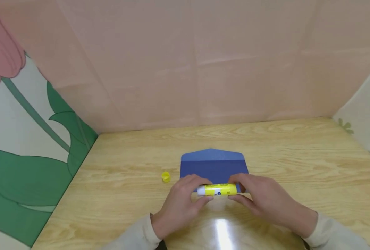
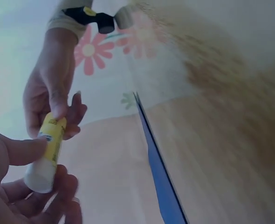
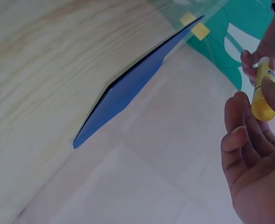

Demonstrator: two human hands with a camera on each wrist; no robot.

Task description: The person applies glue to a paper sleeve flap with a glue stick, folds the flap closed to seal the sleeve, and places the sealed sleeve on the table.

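Observation:
Both hands hold a yellow glue stick (image 1: pixel 220 189) sideways above the near edge of a blue envelope (image 1: pixel 212 170). My left hand (image 1: pixel 182 196) pinches the white end (image 2: pixel 40 176) between thumb and fingers. At the yellow base end, my right hand (image 1: pixel 263 198) grips with thumb below and fingers above in the head view. The envelope lies on the table with its lighter blue flap (image 1: pixel 211 155) opened away from me. A small yellow cap (image 1: pixel 165 177) sits on the table left of the envelope, apart from both hands.
The wood-grain table (image 1: pixel 125 156) meets a pink backdrop (image 1: pixel 197 69) at its far edge. On the left stands a panel with a printed flower and green leaves (image 1: pixel 22 177). A pale panel (image 1: pixel 366 114) borders the right side.

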